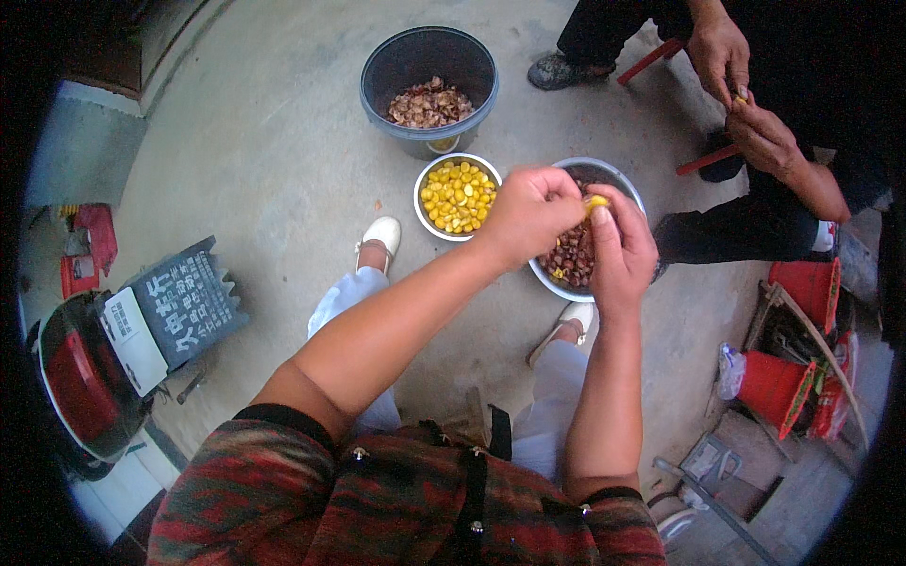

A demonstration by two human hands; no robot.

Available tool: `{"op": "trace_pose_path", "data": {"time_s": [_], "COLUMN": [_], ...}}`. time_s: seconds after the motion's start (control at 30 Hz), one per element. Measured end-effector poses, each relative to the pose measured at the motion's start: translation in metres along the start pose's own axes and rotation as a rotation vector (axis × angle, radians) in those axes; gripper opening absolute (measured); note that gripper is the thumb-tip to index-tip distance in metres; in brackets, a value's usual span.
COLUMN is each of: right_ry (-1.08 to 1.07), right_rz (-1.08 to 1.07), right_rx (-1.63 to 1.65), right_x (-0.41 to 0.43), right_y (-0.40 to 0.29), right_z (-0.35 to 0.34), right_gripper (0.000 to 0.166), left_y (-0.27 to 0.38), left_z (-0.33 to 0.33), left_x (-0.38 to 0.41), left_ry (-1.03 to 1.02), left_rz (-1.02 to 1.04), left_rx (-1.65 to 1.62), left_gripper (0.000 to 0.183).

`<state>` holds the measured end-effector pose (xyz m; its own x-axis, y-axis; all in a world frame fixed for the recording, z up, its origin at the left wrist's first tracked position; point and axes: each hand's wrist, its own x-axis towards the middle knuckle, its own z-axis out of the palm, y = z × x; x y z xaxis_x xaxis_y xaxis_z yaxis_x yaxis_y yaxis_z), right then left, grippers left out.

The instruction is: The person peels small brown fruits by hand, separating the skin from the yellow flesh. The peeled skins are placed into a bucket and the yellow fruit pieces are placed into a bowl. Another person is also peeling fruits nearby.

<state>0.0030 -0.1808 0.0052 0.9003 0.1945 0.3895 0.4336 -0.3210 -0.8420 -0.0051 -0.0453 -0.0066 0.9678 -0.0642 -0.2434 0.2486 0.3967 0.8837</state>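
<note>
A peeled yellow chestnut (597,202) is pinched between the thumb and fingers of my right hand (624,244). My left hand (527,212) has its fingertips closed at the nut's left edge; whether a shred of skin is between them cannot be made out. Both hands are above a metal basin (635,185) of brown chestnuts (577,258), partly hiding it. Close by on the left stands a white-rimmed bowl (419,216) filled with peeled yellow chestnuts (456,194). Behind that bowl is a dark plastic bucket (428,53) with brown peelings (429,105) inside.
A co-worker sits at the upper right, their hands (761,131) around a small yellowish piece. Red stool legs (650,61) show beside them. Red buckets (775,385) and clutter line the right side. At left is a vehicle's rear (88,382) with a printed mudflap (187,304).
</note>
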Motion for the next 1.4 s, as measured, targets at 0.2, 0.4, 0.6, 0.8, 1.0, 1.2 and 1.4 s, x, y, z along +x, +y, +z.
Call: {"op": "trace_pose_path", "data": {"time_s": [0.2,0.4,0.6,0.8,1.0,1.2,1.4], "right_ry": [0.01,-0.007,-0.053,-0.164,-0.247,-0.309,-0.291], "right_rz": [0.459,0.491,0.481,0.34,0.387,0.38,0.497], "right_rx": [0.581,0.625,0.431,0.274,0.308,0.253,0.343], "right_x": [0.001,0.002,0.001,0.001,0.001,0.001,0.001], "right_y": [0.002,0.0,0.002,0.004,0.004,0.003,0.0], "right_z": [-0.004,-0.005,-0.013,-0.015,-0.021,-0.023,-0.024], "right_gripper": [0.021,0.024,0.024,0.023,0.022,0.022,0.021], "left_y": [0.006,0.01,0.014,0.012,0.015,0.017,0.015], "left_z": [-0.002,-0.007,-0.01,-0.014,-0.019,-0.02,-0.014], "left_x": [0.001,0.004,0.006,0.007,0.007,0.004,0.001], "left_ry": [-0.105,-0.191,-0.155,-0.214,-0.245,-0.245,-0.234], "left_rz": [-0.16,-0.216,-0.174,-0.204,-0.241,-0.271,-0.318], "left_rx": [-0.276,-0.31,-0.141,-0.034,-0.047,0.071,0.052], "left_gripper": [0.008,0.017,0.021,0.019,0.011,0.008,0.007]}}
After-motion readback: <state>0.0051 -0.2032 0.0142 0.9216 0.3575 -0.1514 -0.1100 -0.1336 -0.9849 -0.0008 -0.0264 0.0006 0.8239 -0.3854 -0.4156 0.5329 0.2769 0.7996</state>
